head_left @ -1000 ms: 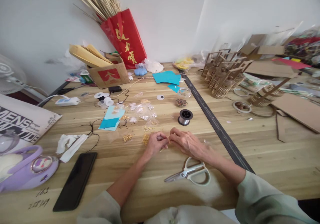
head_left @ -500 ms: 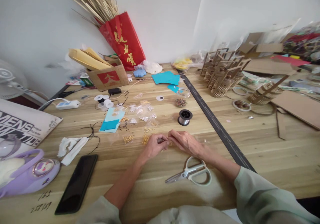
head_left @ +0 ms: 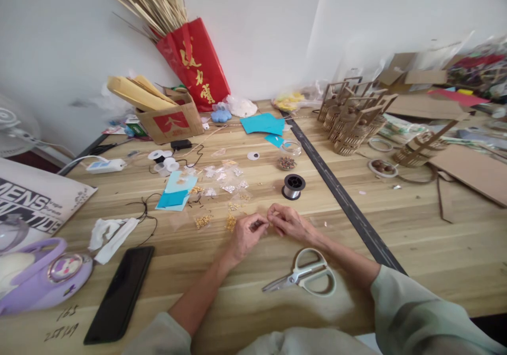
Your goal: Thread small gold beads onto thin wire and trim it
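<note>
My left hand (head_left: 246, 234) and my right hand (head_left: 288, 221) meet fingertip to fingertip above the table, both closed in a pinch. Whatever they hold is too small to make out; a dark bit shows between the left fingers. Just beyond my left hand lie small heaps of gold beads (head_left: 203, 221). A black spool of clear thread (head_left: 293, 187) stands behind my right hand. Nearer to me, below the hands, rest scissors (head_left: 301, 274) with pale handles, blades pointing left.
At left lie a black phone (head_left: 119, 295), white tissue (head_left: 114, 237) and a purple handled object (head_left: 43, 276). Small plastic bags (head_left: 229, 178) and blue cards (head_left: 174, 191) are spread mid-table. Several small bamboo baskets (head_left: 348, 128) stand at back right, and a red bag (head_left: 194, 64) leans on the wall.
My left hand has turned slightly and come a little nearer to me. The right fingers have drawn in a bit; both hands remain pinched together. The surrounding things stay in place.
</note>
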A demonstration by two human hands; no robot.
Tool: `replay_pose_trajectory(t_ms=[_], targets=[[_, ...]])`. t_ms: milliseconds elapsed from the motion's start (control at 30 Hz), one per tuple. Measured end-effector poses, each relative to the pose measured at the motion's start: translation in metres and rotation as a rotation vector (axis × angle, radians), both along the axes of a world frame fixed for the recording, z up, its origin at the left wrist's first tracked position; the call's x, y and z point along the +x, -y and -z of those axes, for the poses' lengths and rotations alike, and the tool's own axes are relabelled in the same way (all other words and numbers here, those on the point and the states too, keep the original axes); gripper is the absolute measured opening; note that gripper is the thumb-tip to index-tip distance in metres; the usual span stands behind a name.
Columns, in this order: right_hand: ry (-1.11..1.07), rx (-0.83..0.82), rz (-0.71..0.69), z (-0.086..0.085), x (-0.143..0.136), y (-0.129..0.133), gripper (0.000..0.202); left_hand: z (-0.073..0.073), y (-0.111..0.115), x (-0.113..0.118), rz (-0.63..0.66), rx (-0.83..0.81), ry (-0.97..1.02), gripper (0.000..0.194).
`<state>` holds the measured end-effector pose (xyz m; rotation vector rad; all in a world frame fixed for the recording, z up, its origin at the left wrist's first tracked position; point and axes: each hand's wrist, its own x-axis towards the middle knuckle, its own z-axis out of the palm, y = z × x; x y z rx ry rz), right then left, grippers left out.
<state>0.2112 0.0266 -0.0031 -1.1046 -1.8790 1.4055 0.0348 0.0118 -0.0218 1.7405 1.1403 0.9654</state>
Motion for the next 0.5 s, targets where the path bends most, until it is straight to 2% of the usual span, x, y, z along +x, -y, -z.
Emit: replay_pose_trajectory(t_ms=[133,233,333,500], targets=[[-0.068,-0.143,-0.027,0.002,0.001,-0.002,0.029,0.006,0.001,-0.001,-0.004,0.242,-0.116,0.011],[-0.085,-0.248,-0.03,0.003,0.002,-0.003,0.029,0.01,0.002,-0.003,0.04,0.394,-0.176,0.014],[-0.102,-0.336,-0.019,0.006,0.001,-0.004,0.025,0.013,0.003,-0.006,0.091,0.457,-0.226,0.018],[-0.136,-0.413,-0.03,0.013,0.002,-0.007,0.023,0.014,0.003,-0.006,0.095,0.462,-0.266,0.018]])
